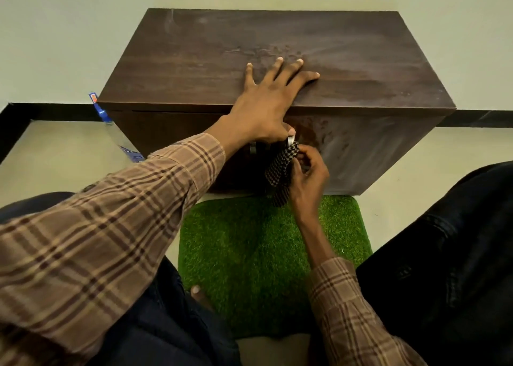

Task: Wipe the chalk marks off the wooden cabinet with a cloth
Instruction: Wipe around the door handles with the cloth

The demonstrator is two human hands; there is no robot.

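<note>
We held the cloth [281, 168] bunched in our right hand [308, 175], fingers curled round its upper part, against the front face of the wooden cabinet [194, 60] just below the top's near edge; its loose end hung down toward the floor. It was a checked woven rag, and we judged it soft, light and limp, so it would fold wherever it was not backed by fingers. Gathering it into a pad behind the fingertips seemed the best hold for pressing on a flat panel.

Our left hand [270, 93] lay flat on the cabinet's top near that same edge, fingers spread and straight, thumb hooked down over the front, steadying the box and holding nothing.

Pale chalk marks [330, 146] smeared the front face to the right of the cloth, and a dusty haze also lay across the right part of the top. The dark laminate looked smooth and hard.

The cabinet stood on a pale floor against a plain wall with a black skirting. A green grass mat [249, 243] lay before it, and a clear bottle [116, 132] stood at its left front corner.
</note>
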